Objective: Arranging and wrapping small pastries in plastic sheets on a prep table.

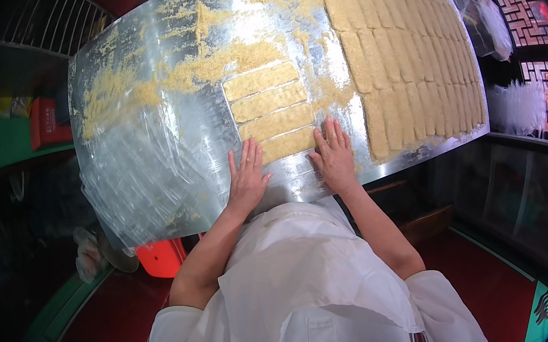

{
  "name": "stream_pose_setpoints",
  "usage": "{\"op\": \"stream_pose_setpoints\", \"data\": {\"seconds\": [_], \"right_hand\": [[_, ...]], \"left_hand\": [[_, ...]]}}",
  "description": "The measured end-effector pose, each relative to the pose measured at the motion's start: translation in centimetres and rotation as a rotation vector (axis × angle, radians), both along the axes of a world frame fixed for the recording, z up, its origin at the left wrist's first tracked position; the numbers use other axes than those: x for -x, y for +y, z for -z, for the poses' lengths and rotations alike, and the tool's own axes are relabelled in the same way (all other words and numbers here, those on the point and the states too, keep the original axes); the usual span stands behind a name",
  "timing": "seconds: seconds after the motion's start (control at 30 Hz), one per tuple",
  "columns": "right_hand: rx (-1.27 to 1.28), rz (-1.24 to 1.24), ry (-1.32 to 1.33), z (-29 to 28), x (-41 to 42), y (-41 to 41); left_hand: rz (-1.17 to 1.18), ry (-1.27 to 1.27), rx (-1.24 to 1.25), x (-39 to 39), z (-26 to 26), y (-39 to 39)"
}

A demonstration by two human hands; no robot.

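Note:
Several flat, pale tan strips coated in crumbs (272, 102) lie one above another on a shiny metal tabletop (294, 174). My left hand (248, 173) rests palm down at the lower left corner of these strips, fingers extended. At their lower right end lies my right hand (335, 157), its fingers spread a little and touching or nearly touching the nearest strip. Neither hand is closed around anything. To the right, rows of thicker crumb-coated rolls (405, 62) are packed side by side.
Loose tan crumbs (222, 63) are scattered beyond the strips. A pile of clear plastic sheets or bags (139, 180) covers the table's left side. A red stool (160, 258) stands below the left edge. A metal rack (55, 23) is at the upper left.

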State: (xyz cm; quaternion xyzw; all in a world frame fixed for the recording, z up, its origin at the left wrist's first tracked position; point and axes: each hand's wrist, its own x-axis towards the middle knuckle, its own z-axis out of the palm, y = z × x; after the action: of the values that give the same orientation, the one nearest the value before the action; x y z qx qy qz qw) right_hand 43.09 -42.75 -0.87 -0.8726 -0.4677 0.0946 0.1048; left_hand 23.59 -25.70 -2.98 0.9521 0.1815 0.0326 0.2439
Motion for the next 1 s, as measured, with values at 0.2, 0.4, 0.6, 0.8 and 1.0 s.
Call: {"op": "stream_pose_setpoints", "data": {"seconds": [0.2, 0.4, 0.6, 0.8, 1.0], "right_hand": [[-0.071, 0.017, -0.004, 0.3, -0.2, 0.2], [-0.587, 1.020, 0.603, 0.1, -2.1, -8.2], [-0.777, 1.485, 0.949, -0.2, -4.8, -13.3], [-0.956, 1.636, 1.218, 4.0, -7.1, -13.7], [-0.673, 1.713, 1.094, 3.4, -9.5, -10.9]], "left_hand": [[-0.025, -0.018, 0.069, -1.4, -1.0, -0.2], [-0.021, 0.063, 0.045, -3.2, 0.3, 0.3], [-0.040, 0.108, 0.018, -3.3, 0.8, 0.2], [-0.049, 0.072, 0.038, -3.2, 0.7, 0.2], [-0.050, 0.066, 0.067, -3.2, 0.7, 0.1]]}}
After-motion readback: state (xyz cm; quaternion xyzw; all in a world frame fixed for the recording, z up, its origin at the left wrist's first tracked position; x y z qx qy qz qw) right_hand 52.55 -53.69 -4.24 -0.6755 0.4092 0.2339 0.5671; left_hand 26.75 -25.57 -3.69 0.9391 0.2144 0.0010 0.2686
